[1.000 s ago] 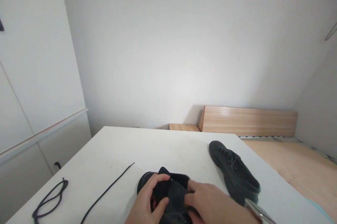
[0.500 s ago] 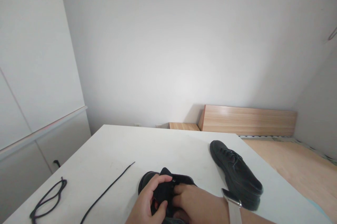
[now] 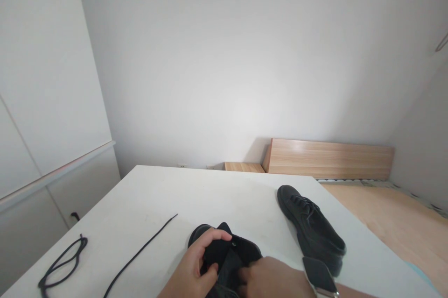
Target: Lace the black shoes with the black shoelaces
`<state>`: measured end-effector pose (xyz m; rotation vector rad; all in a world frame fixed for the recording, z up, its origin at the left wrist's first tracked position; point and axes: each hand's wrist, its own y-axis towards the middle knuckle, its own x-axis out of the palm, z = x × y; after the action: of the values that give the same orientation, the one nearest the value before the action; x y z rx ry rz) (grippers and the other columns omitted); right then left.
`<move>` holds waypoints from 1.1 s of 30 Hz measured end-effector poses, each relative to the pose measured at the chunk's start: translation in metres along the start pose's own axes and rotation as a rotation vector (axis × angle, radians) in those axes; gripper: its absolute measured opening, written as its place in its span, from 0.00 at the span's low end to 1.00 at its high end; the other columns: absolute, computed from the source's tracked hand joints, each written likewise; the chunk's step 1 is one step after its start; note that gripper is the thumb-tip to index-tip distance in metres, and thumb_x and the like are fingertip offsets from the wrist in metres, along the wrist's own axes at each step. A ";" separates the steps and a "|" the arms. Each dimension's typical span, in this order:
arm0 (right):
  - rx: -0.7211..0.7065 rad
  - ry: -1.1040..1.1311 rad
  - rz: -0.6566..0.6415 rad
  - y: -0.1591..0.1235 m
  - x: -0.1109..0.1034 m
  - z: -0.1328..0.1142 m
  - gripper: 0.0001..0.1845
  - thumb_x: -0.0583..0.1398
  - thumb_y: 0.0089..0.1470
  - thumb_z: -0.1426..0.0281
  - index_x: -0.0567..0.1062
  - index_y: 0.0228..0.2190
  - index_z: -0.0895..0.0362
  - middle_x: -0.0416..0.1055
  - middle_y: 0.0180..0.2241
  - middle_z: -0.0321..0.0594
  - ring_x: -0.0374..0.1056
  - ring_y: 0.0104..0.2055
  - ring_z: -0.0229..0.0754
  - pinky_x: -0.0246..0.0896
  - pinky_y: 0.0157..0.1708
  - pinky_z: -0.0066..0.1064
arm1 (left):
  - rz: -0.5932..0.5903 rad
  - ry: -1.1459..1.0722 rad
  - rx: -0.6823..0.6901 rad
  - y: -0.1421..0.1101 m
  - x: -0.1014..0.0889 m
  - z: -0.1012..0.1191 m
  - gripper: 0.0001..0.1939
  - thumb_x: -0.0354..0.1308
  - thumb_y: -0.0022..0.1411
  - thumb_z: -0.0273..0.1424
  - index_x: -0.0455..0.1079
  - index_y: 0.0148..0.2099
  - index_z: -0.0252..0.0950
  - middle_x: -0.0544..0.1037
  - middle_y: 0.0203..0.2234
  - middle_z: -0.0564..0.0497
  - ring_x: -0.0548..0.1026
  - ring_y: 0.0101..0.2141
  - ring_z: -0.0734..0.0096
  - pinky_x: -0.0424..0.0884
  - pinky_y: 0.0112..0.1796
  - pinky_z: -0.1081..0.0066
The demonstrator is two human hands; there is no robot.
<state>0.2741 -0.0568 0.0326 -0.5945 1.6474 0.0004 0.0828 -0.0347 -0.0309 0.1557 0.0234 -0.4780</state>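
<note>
A black shoe point(image 3: 250, 246) lies at the near edge of the table, its opening spread and no lace visible in its upper part. My left hand point(image 3: 196, 265) is closed around its upper, index finger over the raised tongue and thumb on the near side. Beside the opening, my right hand point(image 3: 269, 277) has curled, slightly blurred fingers; what they pinch, if anything, is hidden. A watch point(image 3: 319, 273) is on my right wrist. To the left lie a straight length of black shoelace point(image 3: 140, 252) and a looped black shoelace point(image 3: 63, 267).
A second black shoe point(image 3: 311, 228), laced, stands on the white table point(image 3: 206, 195) at the right, close to my right forearm. Beyond the table are a wooden headboard point(image 3: 329, 160) and bed base point(image 3: 374, 209). A white cabinet point(image 3: 52, 102) rises at the left.
My right hand has drawn back to the right and down from inside the shoe, with the wrist turning. The held shoe has shifted slightly right; my left hand keeps its grip.
</note>
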 end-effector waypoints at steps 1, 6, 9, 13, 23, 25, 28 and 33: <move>0.058 -0.016 0.013 0.004 0.007 -0.005 0.15 0.57 0.51 0.74 0.84 0.30 0.53 0.79 0.24 0.49 0.76 0.25 0.56 0.52 0.14 0.30 | 0.002 0.003 0.008 0.000 0.000 0.000 0.27 0.54 0.50 0.22 0.70 0.54 0.37 0.76 0.48 0.47 0.74 0.50 0.58 0.69 0.49 0.65; 0.176 -0.072 0.030 0.017 0.021 -0.013 0.16 0.56 0.56 0.68 0.85 0.38 0.50 0.80 0.27 0.50 0.76 0.26 0.58 0.53 0.14 0.30 | 0.019 0.009 0.009 0.001 -0.001 0.000 0.28 0.53 0.49 0.21 0.70 0.54 0.38 0.76 0.50 0.47 0.74 0.51 0.60 0.68 0.51 0.65; 0.058 -0.068 -0.004 0.020 0.024 -0.004 0.14 0.60 0.52 0.71 0.84 0.37 0.50 0.81 0.30 0.45 0.75 0.25 0.51 0.48 0.13 0.28 | 0.009 -0.008 -0.012 0.002 -0.001 -0.002 0.28 0.53 0.50 0.21 0.70 0.55 0.38 0.76 0.51 0.47 0.74 0.51 0.59 0.69 0.50 0.65; 0.000 -0.057 -0.017 0.025 0.033 -0.002 0.17 0.61 0.46 0.77 0.84 0.38 0.53 0.82 0.37 0.48 0.77 0.28 0.54 0.48 0.13 0.29 | 0.018 -0.021 -0.004 0.003 0.000 -0.004 0.28 0.53 0.50 0.22 0.70 0.55 0.38 0.76 0.50 0.47 0.74 0.51 0.58 0.66 0.54 0.63; 0.236 -0.004 0.029 0.026 0.036 -0.013 0.19 0.55 0.53 0.79 0.85 0.37 0.59 0.81 0.30 0.58 0.79 0.31 0.64 0.58 0.16 0.34 | 0.005 -0.033 -0.005 0.001 -0.001 -0.004 0.28 0.54 0.51 0.22 0.70 0.56 0.38 0.75 0.51 0.47 0.73 0.53 0.58 0.68 0.52 0.64; 0.206 -0.001 0.037 0.026 0.036 -0.008 0.19 0.54 0.54 0.79 0.84 0.34 0.58 0.81 0.29 0.56 0.79 0.29 0.60 0.53 0.14 0.31 | 0.007 -0.028 -0.006 0.002 -0.001 -0.005 0.28 0.54 0.51 0.22 0.70 0.55 0.38 0.75 0.51 0.47 0.73 0.52 0.58 0.68 0.52 0.64; 0.090 -0.010 -0.005 0.029 0.036 -0.004 0.16 0.55 0.51 0.81 0.83 0.31 0.59 0.81 0.29 0.53 0.77 0.27 0.53 0.44 0.13 0.27 | 0.024 -0.038 -0.010 0.003 0.000 -0.007 0.28 0.53 0.50 0.22 0.71 0.55 0.38 0.75 0.52 0.47 0.72 0.53 0.58 0.67 0.53 0.64; -0.234 0.002 -0.193 0.029 0.020 0.001 0.10 0.60 0.48 0.81 0.81 0.31 0.62 0.79 0.29 0.48 0.69 0.22 0.41 0.44 0.14 0.25 | 0.018 -0.089 -0.026 0.003 0.000 -0.012 0.28 0.54 0.50 0.23 0.71 0.55 0.38 0.76 0.49 0.47 0.73 0.51 0.57 0.66 0.50 0.64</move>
<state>0.2635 -0.0388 0.0038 -0.9306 1.5969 0.0521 0.0849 -0.0300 -0.0424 0.1091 -0.0588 -0.4664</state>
